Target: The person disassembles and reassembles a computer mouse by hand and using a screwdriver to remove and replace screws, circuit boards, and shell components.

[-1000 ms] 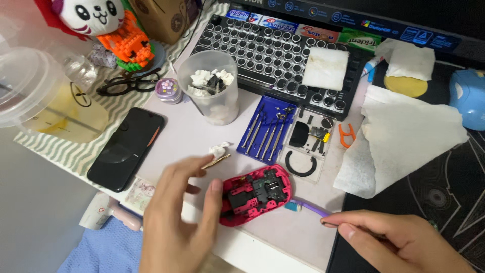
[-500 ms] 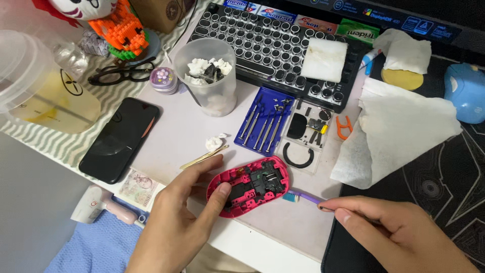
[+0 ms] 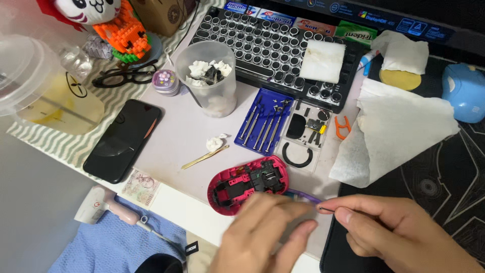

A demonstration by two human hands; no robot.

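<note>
So our left hand (image 3: 262, 235) has let go of the opened red mouse (image 3: 248, 184) and pulled back, loosely curled and empty, while our right hand (image 3: 399, 235) still pinches the thin purple tool (image 3: 303, 196), so the mouse sits loose on the worktop (image 3: 177, 136).

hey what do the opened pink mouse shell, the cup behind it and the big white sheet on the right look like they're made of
Pink mouse shell: likely moulded plastic, smooth and slightly glossy, with black inner parts showing.
Cup: looks like frosted translucent plastic; the white scraps inside show dimly through its wall.
White sheet: apparently tissue or paper towel, matte, soft and creased, with a faint embossed texture.
</note>
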